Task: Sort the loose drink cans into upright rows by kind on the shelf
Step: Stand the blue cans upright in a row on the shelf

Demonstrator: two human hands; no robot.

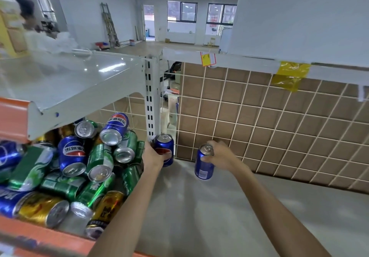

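Note:
My left hand [153,156] grips a blue Pepsi can [165,146] that stands upright at the back of the grey shelf [209,206], next to the white upright post [152,100]. A second blue can [203,166] is held by its top in my right hand [220,154], upright, a little to the right of the first and just above or on the shelf. To the left lies a jumbled pile of loose cans [75,168]: blue, green and gold ones, mostly on their sides.
A wire grid with brown cardboard behind it [269,128] backs the shelf. An upper white shelf [65,80] overhangs the pile. An orange front rail [50,236] runs along the shelf edge. A person stands at the far left behind the shelving [30,22].

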